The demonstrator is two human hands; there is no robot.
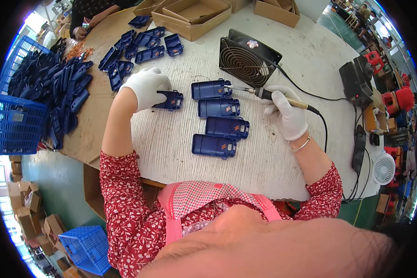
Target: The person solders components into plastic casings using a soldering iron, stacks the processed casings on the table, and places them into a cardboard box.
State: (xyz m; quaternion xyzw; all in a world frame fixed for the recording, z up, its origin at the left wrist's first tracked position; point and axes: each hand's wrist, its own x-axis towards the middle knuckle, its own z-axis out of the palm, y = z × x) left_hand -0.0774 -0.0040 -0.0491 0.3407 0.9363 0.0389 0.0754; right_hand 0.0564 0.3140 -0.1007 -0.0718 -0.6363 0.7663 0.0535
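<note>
The gloved right hand is closed around a soldering iron, its tip at the right end of the topmost blue case in a column of four on the desk. The gloved left hand grips another case just left of the column.

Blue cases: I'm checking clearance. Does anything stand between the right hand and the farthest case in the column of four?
Only the soldering iron that the right hand holds, pointing at that case; the black fan stands beyond.
</note>
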